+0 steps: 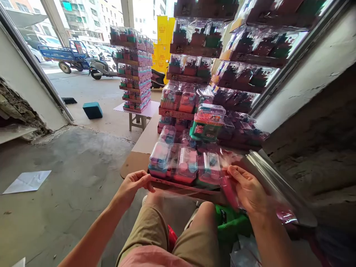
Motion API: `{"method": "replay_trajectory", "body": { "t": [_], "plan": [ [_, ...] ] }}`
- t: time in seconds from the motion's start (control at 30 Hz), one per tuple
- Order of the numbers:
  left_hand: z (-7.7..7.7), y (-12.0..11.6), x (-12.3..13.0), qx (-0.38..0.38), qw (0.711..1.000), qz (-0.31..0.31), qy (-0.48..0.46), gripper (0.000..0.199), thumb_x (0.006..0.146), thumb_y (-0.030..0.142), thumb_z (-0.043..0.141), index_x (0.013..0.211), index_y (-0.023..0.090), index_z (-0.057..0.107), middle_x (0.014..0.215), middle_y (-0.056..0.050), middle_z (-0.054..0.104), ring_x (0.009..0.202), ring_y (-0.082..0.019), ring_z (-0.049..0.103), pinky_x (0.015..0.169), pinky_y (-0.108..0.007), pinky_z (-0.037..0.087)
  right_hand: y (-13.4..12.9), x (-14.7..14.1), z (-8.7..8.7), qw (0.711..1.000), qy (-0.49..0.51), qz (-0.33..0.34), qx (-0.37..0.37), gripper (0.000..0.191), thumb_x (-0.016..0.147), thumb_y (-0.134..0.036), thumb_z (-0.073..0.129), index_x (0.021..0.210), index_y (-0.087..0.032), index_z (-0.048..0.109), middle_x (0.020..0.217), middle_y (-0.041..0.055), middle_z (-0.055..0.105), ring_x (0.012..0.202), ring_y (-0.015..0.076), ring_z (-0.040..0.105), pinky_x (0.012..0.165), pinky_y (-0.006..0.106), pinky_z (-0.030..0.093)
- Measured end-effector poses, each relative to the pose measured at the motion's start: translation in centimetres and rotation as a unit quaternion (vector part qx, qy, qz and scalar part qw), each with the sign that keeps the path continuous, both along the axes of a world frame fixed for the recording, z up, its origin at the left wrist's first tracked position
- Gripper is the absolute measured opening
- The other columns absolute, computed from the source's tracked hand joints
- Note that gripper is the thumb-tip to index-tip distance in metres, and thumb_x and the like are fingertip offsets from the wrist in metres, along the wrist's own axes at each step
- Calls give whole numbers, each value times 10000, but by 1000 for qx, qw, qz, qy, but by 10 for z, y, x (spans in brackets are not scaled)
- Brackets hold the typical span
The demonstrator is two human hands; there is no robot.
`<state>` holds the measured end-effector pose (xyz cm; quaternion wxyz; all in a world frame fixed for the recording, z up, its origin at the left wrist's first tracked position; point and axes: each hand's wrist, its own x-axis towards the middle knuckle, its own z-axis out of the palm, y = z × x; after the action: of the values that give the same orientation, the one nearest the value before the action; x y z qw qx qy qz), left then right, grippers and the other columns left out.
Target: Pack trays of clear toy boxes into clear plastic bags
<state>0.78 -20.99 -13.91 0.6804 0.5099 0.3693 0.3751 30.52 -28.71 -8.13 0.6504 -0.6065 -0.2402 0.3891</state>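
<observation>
At six o'clock, two knees in khaki shorts are seen, and just beyond them a tray of toy sets is held across the lap edge of the surface. The left hand is pinched closed on the tray's near left edge at about seven o'clock, where clear film is gripped between thumb and fingers; the right hand, at about four o'clock, is closed on the film at the tray's right end. The film appears drawn over the tray's front and right end, so the wrapping is judged partly done; whether the far side is covered cannot be told. A roll of film is laid at three o'clock. A single green boxed toy is set behind the tray at twelve o'clock. Farther off, wrapped trays are stacked, and a second stack is stood on a stool near the doorway at eleven o'clock.
</observation>
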Motion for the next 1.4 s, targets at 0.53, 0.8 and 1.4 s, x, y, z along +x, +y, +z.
{"method": "replay_trajectory", "body": {
  "t": [0.53, 0.8, 1.4],
  "plan": [
    [-25, 1, -1, 28, 999, 32, 32, 369, 644, 491, 698, 667, 133, 612, 581, -39, 667, 580, -143, 612, 604, -237, 447, -39, -17, -74, 990, -110, -17, -82, 401, 406, -497, 774, 617, -192, 623, 569, 4, 597, 572, 144, 532, 550, 255, 428],
    [-50, 17, 0, 83, 990, 102, 50, 345, 560, 452, 748, 655, 127, 683, 566, -31, 656, 548, -142, 588, 564, -236, 466, -32, -11, -91, 977, -206, -10, -62, 421, 462, -548, 708, 639, -181, 603, 571, -2, 548, 555, 138, 477, 501, 259, 370],
    [-54, 16, 4, 108, 983, 145, 44, 262, 578, 381, 720, 669, 135, 713, 571, -23, 665, 535, -134, 577, 562, -227, 463, -35, -13, -97, 925, -379, -2, -13, 344, 636, -516, 624, 629, -173, 640, 821, 45, 497, 750, 184, 518, 650, 318, 464]
  ]
}}
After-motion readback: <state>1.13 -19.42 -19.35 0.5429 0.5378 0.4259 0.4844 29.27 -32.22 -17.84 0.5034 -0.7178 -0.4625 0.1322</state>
